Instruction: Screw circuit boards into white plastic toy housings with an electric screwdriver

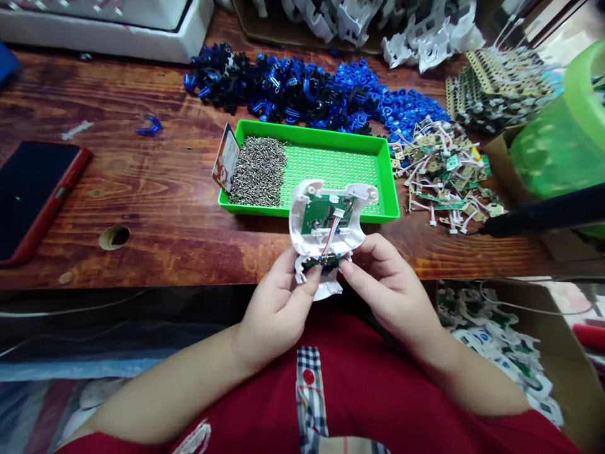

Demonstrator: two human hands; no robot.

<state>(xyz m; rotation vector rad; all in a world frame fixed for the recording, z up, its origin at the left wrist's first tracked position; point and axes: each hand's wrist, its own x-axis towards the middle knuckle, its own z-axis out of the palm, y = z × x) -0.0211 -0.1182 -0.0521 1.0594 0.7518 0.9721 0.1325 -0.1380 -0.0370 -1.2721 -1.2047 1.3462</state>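
Between my two hands, just off the table's front edge, is a white plastic housing [299,226] with a green circuit board [314,213] inside its upper half. A short red-and-white cable [332,233] runs from a white connector on that board down to a lower white part [328,290]. My left hand [281,302] grips the lower part from the left, thumb pressed on it. From the right, my right hand [390,284] pinches the same part with thumb and fingers. What lies under the fingers is hidden. Behind the housing stands a green tray [309,133] with small metal screws [258,171].
Blue and black plastic parts [293,91] lie heaped behind the tray. Wired circuit boards [444,167] pile up to its right, near a black screwdriver-like tool [543,213]. A phone [38,189] lies at left. A cardboard box [562,353] of white assemblies stands below right.
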